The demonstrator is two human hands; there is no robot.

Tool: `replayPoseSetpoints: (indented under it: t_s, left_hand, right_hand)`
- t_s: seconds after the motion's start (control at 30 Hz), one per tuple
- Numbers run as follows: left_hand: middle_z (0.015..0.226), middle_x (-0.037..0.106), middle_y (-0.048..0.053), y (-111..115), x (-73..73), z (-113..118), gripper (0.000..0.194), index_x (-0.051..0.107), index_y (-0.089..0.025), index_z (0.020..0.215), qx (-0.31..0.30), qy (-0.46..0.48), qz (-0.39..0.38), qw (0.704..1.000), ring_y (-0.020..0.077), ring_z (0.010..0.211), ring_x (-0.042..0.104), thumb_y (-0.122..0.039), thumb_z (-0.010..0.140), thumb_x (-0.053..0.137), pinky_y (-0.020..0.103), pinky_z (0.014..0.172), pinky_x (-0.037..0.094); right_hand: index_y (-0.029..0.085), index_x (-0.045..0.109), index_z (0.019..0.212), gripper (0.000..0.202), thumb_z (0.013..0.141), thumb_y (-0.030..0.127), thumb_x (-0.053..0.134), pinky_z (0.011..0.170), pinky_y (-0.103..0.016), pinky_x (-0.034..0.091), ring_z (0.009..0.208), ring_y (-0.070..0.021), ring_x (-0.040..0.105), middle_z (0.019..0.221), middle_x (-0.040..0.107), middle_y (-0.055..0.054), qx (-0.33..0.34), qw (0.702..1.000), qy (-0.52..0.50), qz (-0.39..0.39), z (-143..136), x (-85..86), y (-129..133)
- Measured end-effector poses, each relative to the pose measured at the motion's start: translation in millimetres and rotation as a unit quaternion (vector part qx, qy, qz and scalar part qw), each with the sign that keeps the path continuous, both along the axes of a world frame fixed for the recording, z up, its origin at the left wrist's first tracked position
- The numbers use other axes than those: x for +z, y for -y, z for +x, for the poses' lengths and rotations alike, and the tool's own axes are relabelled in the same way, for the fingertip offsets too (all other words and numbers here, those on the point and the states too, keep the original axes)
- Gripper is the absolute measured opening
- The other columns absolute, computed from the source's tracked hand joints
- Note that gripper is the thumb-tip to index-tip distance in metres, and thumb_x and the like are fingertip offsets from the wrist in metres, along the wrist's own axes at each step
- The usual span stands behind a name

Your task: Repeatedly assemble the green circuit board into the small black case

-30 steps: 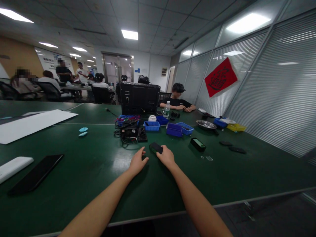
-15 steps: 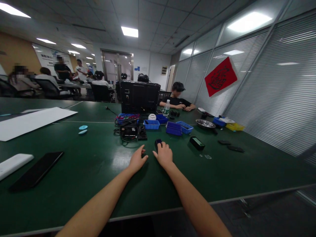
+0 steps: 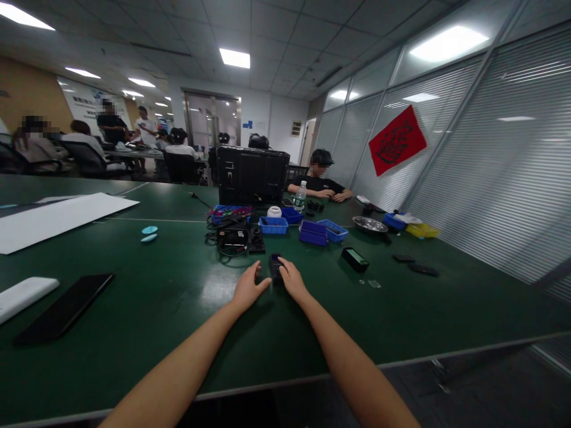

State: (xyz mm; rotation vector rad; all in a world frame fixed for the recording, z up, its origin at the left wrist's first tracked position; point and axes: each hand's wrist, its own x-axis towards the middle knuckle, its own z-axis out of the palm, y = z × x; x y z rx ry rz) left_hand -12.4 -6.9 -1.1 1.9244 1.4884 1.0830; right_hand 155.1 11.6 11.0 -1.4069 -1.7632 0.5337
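A small black handheld device point(image 3: 275, 273) with a screen at its far end and buttons below lies on the green table between my hands. My right hand point(image 3: 293, 282) is closed on its right side, with the fingers bent against the upper edge; part of the grip is hidden. To the left, my left hand point(image 3: 248, 286) holds nothing. Its fingers are apart, and the thumb points at the device's near left corner; whether it touches cannot be seen. Farther right lies a black box point(image 3: 355, 260) with a greenish top face.
Behind my hands stand a black power unit with cables point(image 3: 234, 238), blue trays point(image 3: 273, 226), a water bottle point(image 3: 300, 195) and a monitor point(image 3: 253, 173). A metal bowl point(image 3: 370, 224) is at right. A black slab point(image 3: 66, 309) lies left. Another person point(image 3: 319, 184) sits across the table.
My right hand has drawn the black device left and toward me, uncovering its face with buttons. The left hand has barely moved; its thumb is now close to the device.
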Motion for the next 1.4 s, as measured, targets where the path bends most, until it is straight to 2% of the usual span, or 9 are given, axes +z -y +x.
replayPoseSetpoints:
  t_s: [0.1,0.17,0.23,0.33,0.47,0.63,0.8,1.1,1.4]
  left_hand:
    - [0.122,0.049,0.012,-1,2.2,-1,0.066,0.038,-0.016,0.125,0.019,-0.019,0.041,0.999,0.0223,0.109,0.049,-0.039,0.068,0.061,0.037,0.094,0.037]
    - [0.124,0.047,0.013,-1,4.4,-2,0.067,0.039,-0.015,0.124,0.046,-0.03,0.059,0.997,0.0237,0.115,0.043,-0.038,0.065,0.063,0.038,0.097,0.034]
    - [0.125,0.047,0.013,0,6.7,-3,0.07,0.038,-0.014,0.125,0.064,-0.036,0.057,0.996,0.024,0.118,0.041,-0.035,0.063,0.065,0.037,0.099,0.032]
    - [0.128,0.045,0.012,3,9.3,-3,0.073,0.034,-0.013,0.128,0.057,-0.041,0.037,0.997,0.0228,0.119,0.041,-0.028,0.063,0.063,0.034,0.099,0.032]
    - [0.13,0.044,0.011,7,12.1,-3,0.068,0.03,-0.015,0.131,0.069,-0.038,-0.007,0.997,0.0219,0.117,0.044,-0.026,0.068,0.056,0.032,0.096,0.035]
    - [0.129,0.046,0.01,13,16.4,-8,0.069,0.029,-0.016,0.133,0.081,-0.045,-0.037,0.995,0.0222,0.114,0.047,-0.028,0.07,0.054,0.03,0.092,0.037]
    - [0.126,0.049,0.01,18,19.5,-20,0.069,0.029,-0.016,0.133,0.087,-0.059,-0.049,0.993,0.0224,0.111,0.049,-0.028,0.07,0.054,0.029,0.089,0.038]
    - [0.126,0.05,0.011,26,30.5,-62,0.067,0.031,-0.016,0.133,0.168,-0.103,-0.067,0.978,0.0238,0.11,0.05,-0.03,0.071,0.052,0.029,0.088,0.038]
    - [0.123,0.052,0.015,30,37.7,-139,0.069,0.029,-0.012,0.134,0.248,-0.151,-0.091,0.953,0.0267,0.107,0.053,-0.036,0.072,0.049,0.031,0.084,0.042]
  right_hand:
    - [0.021,0.05,0.117,0.04,0.084,0.035,0.036,0.071,-0.032,0.05,0.082,-0.015,0.059,0.109,0.058,-0.007,0.088,0.985,-0.132,-0.063,-17,-2.8,7]
    - [0.019,0.047,0.119,0.045,0.081,0.042,0.037,0.054,-0.029,0.051,0.062,-0.0125,0.059,0.096,0.06,-0.007,0.127,0.958,-0.226,-0.123,-23,-5.7,8]
    - [0.016,0.047,0.116,0.047,0.079,0.045,0.04,0.045,-0.027,0.048,0.054,-0.0122,0.058,0.084,0.061,-0.006,0.131,0.94,-0.277,-0.149,-23,-8.3,5]
    - [0.014,0.053,0.102,0.04,0.076,0.042,0.042,0.039,-0.022,0.042,0.047,-0.0107,0.055,0.072,0.06,-0.003,0.07,0.959,-0.251,-0.109,-16,-10.2,-3]
    - [0.012,0.058,0.087,0.032,0.074,0.036,0.04,0.043,-0.021,0.04,0.041,-0.0083,0.049,0.064,0.059,-0.002,-0.04,0.984,-0.173,-0.033,2,-8.7,-13]
    - [0.012,0.057,0.088,0.032,0.068,0.024,0.035,0.047,-0.021,0.04,0.046,-0.0096,0.05,0.067,0.061,-0.003,-0.098,0.983,-0.151,-0.042,26,-8.8,-21]
    - [0.016,0.061,0.073,0.03,0.064,0.02,0.033,0.053,-0.022,0.039,0.055,-0.0129,0.054,0.063,0.06,-0.002,-0.156,0.984,-0.075,-0.04,47,-10.8,-23]
    - [0.02,0.062,0.064,0.029,0.062,0.016,0.034,0.063,-0.022,0.039,0.071,-0.0153,0.057,0.073,0.064,0.0,-0.153,0.987,0.025,-0.042,57,-5.7,-16]
    - [0.022,0.067,0.072,0.033,0.064,0.013,0.037,0.067,-0.024,0.041,0.073,-0.0157,0.058,0.073,0.065,0.0,-0.156,0.984,0.046,-0.069,57,0.9,-15]
